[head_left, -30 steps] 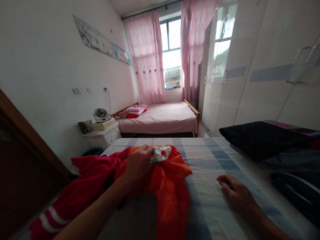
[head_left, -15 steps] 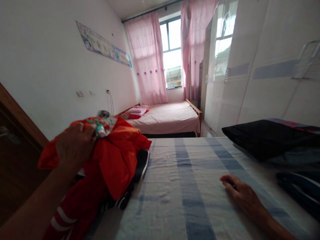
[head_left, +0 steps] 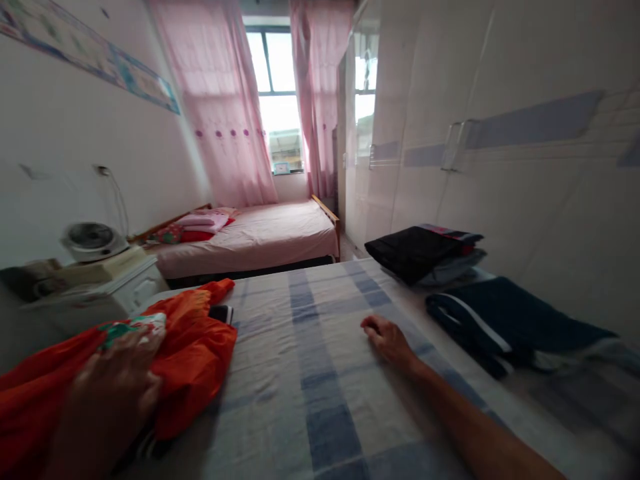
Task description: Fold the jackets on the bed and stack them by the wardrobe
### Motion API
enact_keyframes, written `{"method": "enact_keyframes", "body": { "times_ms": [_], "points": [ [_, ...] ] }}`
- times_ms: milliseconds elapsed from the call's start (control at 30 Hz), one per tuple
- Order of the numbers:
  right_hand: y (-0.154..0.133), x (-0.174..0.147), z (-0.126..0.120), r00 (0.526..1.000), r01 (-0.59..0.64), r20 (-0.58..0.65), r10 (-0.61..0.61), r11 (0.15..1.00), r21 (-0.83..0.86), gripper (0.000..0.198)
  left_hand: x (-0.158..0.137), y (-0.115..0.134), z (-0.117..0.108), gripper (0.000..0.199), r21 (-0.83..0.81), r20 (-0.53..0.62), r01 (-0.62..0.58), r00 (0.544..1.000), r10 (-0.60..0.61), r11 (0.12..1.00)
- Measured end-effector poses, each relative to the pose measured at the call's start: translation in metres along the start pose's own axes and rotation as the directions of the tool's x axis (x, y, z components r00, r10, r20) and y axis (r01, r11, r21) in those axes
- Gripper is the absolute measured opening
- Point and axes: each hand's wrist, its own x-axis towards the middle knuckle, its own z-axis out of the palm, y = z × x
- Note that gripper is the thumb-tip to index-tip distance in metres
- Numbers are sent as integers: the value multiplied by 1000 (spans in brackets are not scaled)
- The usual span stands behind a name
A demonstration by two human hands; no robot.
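Note:
My left hand (head_left: 117, 383) lies over a bright orange garment (head_left: 197, 367), fingers stretched out across its white and green printed patch (head_left: 133, 327). Motion smears this hand somewhat. Dark cloth with a white edge (head_left: 227, 313) peeks out from beneath the orange fabric. On the right, my right hand (head_left: 390, 340) is at the blue-and-white checked bed sheet (head_left: 270, 373), its fingers loosely curled together with nothing seen in them. To the right of that hand lies a folded dark teal garment with a white stripe (head_left: 515, 317).
Behind the teal garment is a stack of folded dark clothes (head_left: 420, 250). A white wardrobe (head_left: 425, 87) lines the right side. A small fan (head_left: 95, 240) stands on a white cabinet (head_left: 135, 287) at left. A pink-covered bed (head_left: 270, 230) lies beyond, before pink curtains (head_left: 215, 100).
The view has swung right and down. My left hand has lowered the raised orange garment onto the bed, its fingers now flattened. My right hand remains above or on the sheet.

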Motion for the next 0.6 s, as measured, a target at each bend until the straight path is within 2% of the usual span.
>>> {"method": "enact_keyframes", "body": {
  "times_ms": [100, 200, 267, 367, 433, 500, 533, 600],
  "points": [
    [-6, 1, -7, 998, -14, 60, 14, 1000, -1, 24, -6, 59, 19, 45, -72, -88, -268, 961, 262, 961],
    [-11, 7, -31, 994, -2, 108, 4, 1000, -20, 22, -19, 111, 40, 41, -124, -111, -369, 927, 357, 921],
    [-7, 13, -61, 998, -10, 54, 14, 997, -72, 22, -27, 132, 53, 38, -139, -99, -406, 913, 395, 903],
    [17, 16, -116, 980, -134, -170, 100, 971, -198, 26, -38, 141, 66, 33, -178, -73, -406, 914, 399, 897],
    [45, 8, -151, 912, -301, -360, 199, 918, -257, 27, -42, 140, 72, 31, -210, -60, -357, 934, 353, 910],
    [76, -6, -174, 816, -467, -495, 299, 846, -258, 22, -44, 138, 75, 31, -235, -48, -309, 951, 307, 921],
    [91, -14, -181, 766, -535, -543, 343, 808, -245, 16, -45, 138, 76, 31, -246, -39, -295, 955, 294, 923],
    [118, -26, -187, 705, -607, -592, 390, 764, -220, 9, -45, 138, 76, 30, -268, -19, -280, 958, 285, 922]
  ]
}}
